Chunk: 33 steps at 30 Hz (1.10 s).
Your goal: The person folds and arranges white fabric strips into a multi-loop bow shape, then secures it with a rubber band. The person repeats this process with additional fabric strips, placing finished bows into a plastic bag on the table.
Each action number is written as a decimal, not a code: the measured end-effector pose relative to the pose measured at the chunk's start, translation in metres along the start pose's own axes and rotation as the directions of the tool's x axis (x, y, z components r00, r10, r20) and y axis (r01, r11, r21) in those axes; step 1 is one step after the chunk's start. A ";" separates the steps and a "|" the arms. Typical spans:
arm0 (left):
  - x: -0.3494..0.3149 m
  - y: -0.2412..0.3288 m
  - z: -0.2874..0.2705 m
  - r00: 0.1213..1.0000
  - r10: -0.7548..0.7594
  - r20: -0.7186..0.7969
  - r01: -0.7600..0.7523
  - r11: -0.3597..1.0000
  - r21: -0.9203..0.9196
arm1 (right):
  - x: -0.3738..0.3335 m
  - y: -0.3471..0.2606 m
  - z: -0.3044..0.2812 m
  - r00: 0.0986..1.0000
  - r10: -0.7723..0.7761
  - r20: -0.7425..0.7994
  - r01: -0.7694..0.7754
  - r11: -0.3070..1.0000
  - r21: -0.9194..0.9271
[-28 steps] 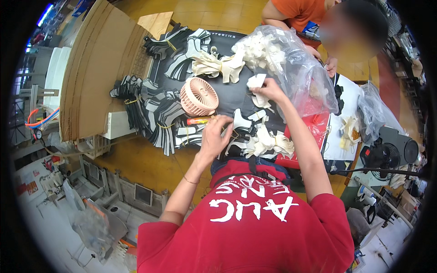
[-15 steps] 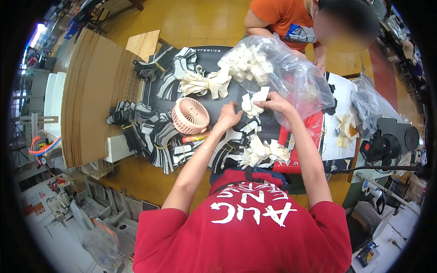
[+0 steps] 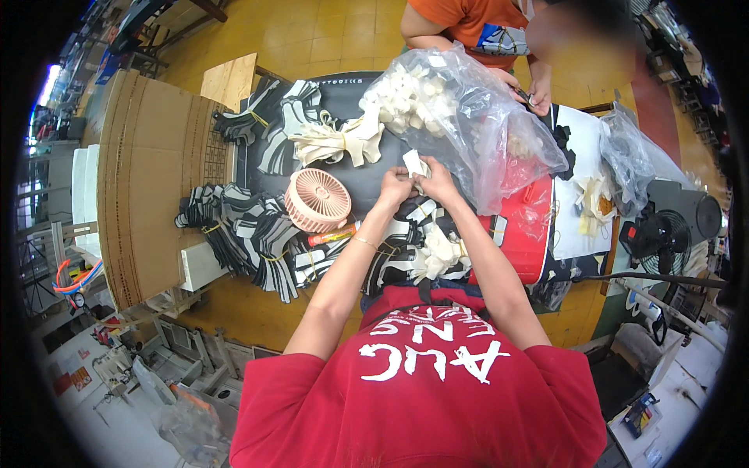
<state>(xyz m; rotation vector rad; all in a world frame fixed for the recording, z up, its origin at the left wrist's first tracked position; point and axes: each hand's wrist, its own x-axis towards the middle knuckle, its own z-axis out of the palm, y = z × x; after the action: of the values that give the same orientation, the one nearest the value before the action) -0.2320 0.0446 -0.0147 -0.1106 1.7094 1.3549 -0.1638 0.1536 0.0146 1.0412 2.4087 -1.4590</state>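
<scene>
Close together over the dark table, both my hands pinch a small stack of white cut pieces. My left hand closes on its left edge, and my right hand grips it from the right; the fingers partly hide the pieces. Just beyond lies a clear plastic bag with many cream pieces in it. A tied bundle of cream pieces rests to the left. Another cream bundle sits between my forearms, beside black-and-grey cut strips.
A pink round fan and an orange-yellow tube stand left of my hands. Tied black-and-grey bundles cover the table's left side. At right is a red sheet. Across the table, a person in orange holds something small and dark.
My hands have come together, the right one moving left with the white pieces. My left hand now grips them too. The person opposite has brought both hands into view.
</scene>
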 end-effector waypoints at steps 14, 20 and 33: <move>-0.123 0.093 0.017 0.737 0.645 0.201 -0.623 0.532 0.574 | -0.038 -0.014 -0.062 0.934 -0.220 0.282 -0.155 0.462 0.873; -0.155 0.083 0.005 0.665 0.643 0.380 -0.703 0.367 0.610 | -0.110 0.028 -0.094 0.978 -0.016 0.206 -0.187 0.352 0.917; -0.153 -0.014 0.101 0.711 0.067 0.700 -0.614 -0.427 0.664 | -0.268 0.121 -0.105 0.961 0.188 -0.204 0.127 0.355 0.926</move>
<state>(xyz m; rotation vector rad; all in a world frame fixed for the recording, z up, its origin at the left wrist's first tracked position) -0.0772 0.0523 0.0839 1.8553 1.9836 -0.2697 0.1360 0.1450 0.1007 1.5066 1.4123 -2.9862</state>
